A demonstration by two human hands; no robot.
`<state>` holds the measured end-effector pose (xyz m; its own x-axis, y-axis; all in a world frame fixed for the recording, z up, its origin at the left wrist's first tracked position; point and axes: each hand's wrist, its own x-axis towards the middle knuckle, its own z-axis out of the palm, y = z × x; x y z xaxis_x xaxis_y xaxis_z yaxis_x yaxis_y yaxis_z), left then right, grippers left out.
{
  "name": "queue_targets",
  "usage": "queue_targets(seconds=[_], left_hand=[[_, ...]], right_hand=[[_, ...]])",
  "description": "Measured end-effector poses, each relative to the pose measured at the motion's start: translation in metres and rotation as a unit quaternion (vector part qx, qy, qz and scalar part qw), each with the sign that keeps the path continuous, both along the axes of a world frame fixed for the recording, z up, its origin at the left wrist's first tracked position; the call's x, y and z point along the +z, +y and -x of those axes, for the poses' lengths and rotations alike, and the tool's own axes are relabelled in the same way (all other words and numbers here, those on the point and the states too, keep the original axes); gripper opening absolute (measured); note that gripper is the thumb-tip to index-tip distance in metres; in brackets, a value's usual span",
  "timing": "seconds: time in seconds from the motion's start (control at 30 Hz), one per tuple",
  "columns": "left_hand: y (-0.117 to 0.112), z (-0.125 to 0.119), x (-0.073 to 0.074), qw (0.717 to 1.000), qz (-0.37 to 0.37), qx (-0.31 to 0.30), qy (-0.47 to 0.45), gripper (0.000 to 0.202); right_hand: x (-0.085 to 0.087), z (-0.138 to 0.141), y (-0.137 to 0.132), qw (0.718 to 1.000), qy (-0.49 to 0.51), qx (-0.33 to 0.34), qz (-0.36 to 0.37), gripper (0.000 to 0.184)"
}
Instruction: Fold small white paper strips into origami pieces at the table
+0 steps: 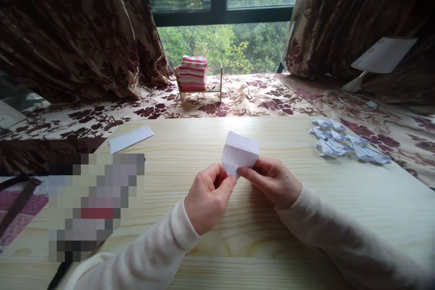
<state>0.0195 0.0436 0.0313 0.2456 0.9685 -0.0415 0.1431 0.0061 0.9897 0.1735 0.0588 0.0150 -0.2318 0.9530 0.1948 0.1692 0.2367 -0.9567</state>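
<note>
A small folded piece of white paper (239,152) is held upright above the middle of the pale wooden table (306,217). My left hand (208,199) pinches its lower left corner between thumb and fingers. My right hand (273,181) pinches its lower right edge, fingers curled. Both hands are in cream sleeves and nearly touch each other under the paper.
A heap of several folded white paper pieces (346,145) lies at the table's right edge. A white paper strip (131,138) lies at the far left. A blurred-out patch (96,206) covers the left of the table. A small wooden rack with striped cloths (193,74) stands by the window.
</note>
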Motion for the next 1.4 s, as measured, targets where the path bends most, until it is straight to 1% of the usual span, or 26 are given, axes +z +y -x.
queue_targets(seconds=[0.1, 0.2, 0.27, 0.3, 0.33, 0.4, 0.47, 0.53, 0.6, 0.7, 0.77, 0.9, 1.0, 1.07, 1.13, 1.23, 1.3, 1.33, 1.37, 1.4], left_hand=[[0.003, 0.002, 0.001, 1.0, 0.01, 0.01, 0.0, 0.018], [0.007, 0.007, 0.003, 0.998, -0.003, 0.055, -0.011, 0.019], [0.008, 0.01, 0.003, 0.997, -0.009, 0.078, -0.025, 0.019], [0.009, 0.01, 0.003, 0.996, -0.007, 0.081, -0.03, 0.019], [0.009, 0.01, 0.003, 0.996, -0.005, 0.079, -0.033, 0.019], [0.008, 0.008, 0.003, 0.997, 0.0, 0.066, -0.039, 0.018], [0.006, 0.006, 0.002, 0.998, 0.008, 0.045, -0.046, 0.018], [0.005, 0.005, 0.001, 0.998, 0.024, 0.025, -0.049, 0.019], [0.006, 0.007, 0.002, 0.998, 0.031, 0.026, -0.046, 0.018], [0.009, 0.01, 0.004, 0.996, 0.015, 0.067, -0.051, 0.016], [0.011, 0.011, 0.005, 0.995, 0.005, 0.081, -0.056, 0.015], [0.009, 0.009, 0.005, 0.995, 0.01, 0.073, -0.065, 0.013], [0.006, 0.006, 0.005, 0.994, 0.028, 0.053, -0.097, 0.011], [0.007, 0.007, 0.005, 0.993, 0.026, 0.043, -0.11, 0.013], [0.011, 0.012, 0.005, 0.99, 0.015, 0.073, -0.117, 0.015], [0.021, 0.021, 0.004, 0.978, -0.003, 0.157, -0.14, 0.018], [0.024, 0.025, 0.004, 0.972, -0.003, 0.178, -0.15, 0.018], [0.024, 0.024, 0.004, 0.975, 0.009, 0.168, -0.147, 0.02], [0.022, 0.022, 0.005, 0.979, 0.024, 0.146, -0.141, 0.022], [0.02, 0.02, 0.006, 0.985, 0.036, 0.107, -0.129, 0.022]], right_hand=[[0.001, -0.015, 0.009, 0.999, -0.019, -0.034, 0.004, 0.029], [0.002, -0.034, 0.017, 0.993, -0.021, -0.113, -0.003, 0.031], [0.003, -0.037, 0.016, 0.99, -0.018, -0.138, -0.001, 0.033], [0.004, -0.035, 0.014, 0.992, -0.021, -0.121, 0.011, 0.037], [0.005, -0.03, 0.01, 0.995, -0.025, -0.082, 0.045, 0.042], [0.007, -0.015, 0.002, 0.997, -0.031, -0.043, 0.06, 0.04], [0.01, -0.003, -0.004, 0.999, -0.01, -0.016, 0.039, 0.036], [0.012, 0.003, -0.006, 1.0, 0.006, -0.007, 0.016, 0.033], [0.014, 0.002, -0.005, 1.0, 0.007, -0.01, 0.0, 0.03], [0.014, -0.002, -0.004, 1.0, -0.005, -0.022, -0.009, 0.028], [0.013, -0.003, -0.004, 1.0, -0.007, -0.02, 0.001, 0.03], [0.011, 0.002, -0.006, 1.0, 0.009, 0.013, 0.01, 0.028], [0.009, 0.005, -0.008, 1.0, 0.02, 0.007, -0.01, 0.027], [0.008, 0.005, -0.009, 1.0, 0.016, -0.001, -0.016, 0.027], [0.006, 0.004, -0.01, 1.0, 0.009, -0.002, -0.011, 0.026], [0.006, 0.002, -0.011, 1.0, 0.015, -0.022, 0.006, 0.025], [0.007, 0.002, -0.011, 0.998, 0.039, -0.042, 0.018, 0.025], [0.008, 0.003, -0.011, 0.997, 0.054, -0.047, 0.022, 0.025], [0.009, 0.004, -0.011, 0.996, 0.067, -0.046, 0.027, 0.024], [0.01, 0.005, -0.011, 0.996, 0.078, -0.039, 0.032, 0.025]])
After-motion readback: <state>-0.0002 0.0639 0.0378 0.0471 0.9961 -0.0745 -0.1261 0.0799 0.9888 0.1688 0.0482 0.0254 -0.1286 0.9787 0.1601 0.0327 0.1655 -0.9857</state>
